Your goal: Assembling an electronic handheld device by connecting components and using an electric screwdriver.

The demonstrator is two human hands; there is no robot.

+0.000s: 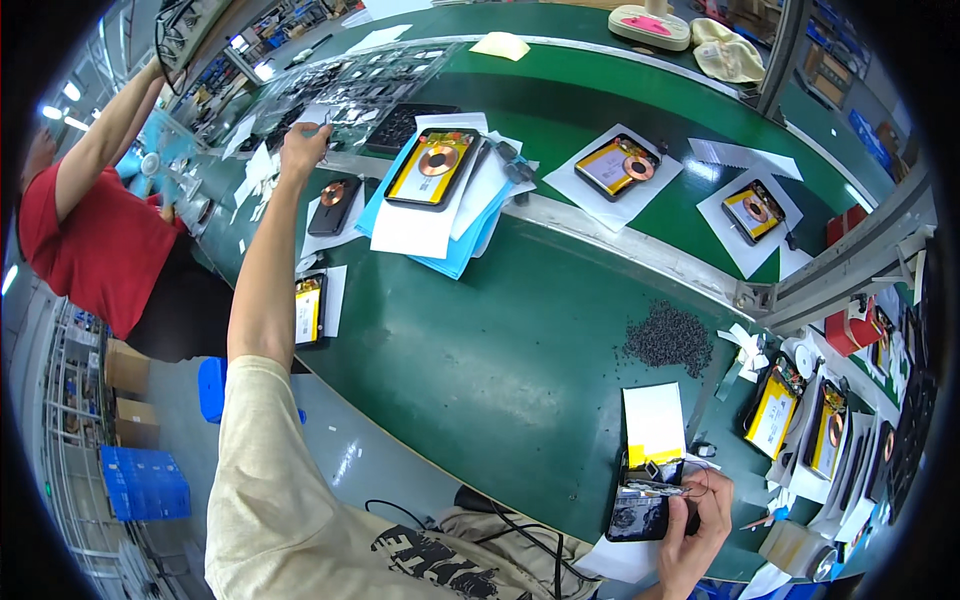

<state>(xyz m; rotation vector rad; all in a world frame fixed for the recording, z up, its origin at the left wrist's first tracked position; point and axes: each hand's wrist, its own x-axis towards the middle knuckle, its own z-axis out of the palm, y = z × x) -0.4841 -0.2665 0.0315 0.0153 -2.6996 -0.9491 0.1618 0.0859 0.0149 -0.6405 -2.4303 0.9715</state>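
Note:
My left hand (303,148) is stretched out to the far left, its fingers pinched together beside a clear tray of small parts (375,85). Something small and dark may be at its fingertips, too small to name. Close to my body at the lower right, my right hand (700,515) grips the side of an opened power bank (640,512). Its black case lies on white paper, with a circuit board and thin wires showing at the fingers. A white and yellow battery (655,420) extends away from the case.
A heap of small black pieces (668,337) lies on the green table (480,350). Power banks with copper coils rest on a blue stack (465,255) and on paper along the back ledge. More units (772,410) stand at right. A co-worker in red (100,240) is at left.

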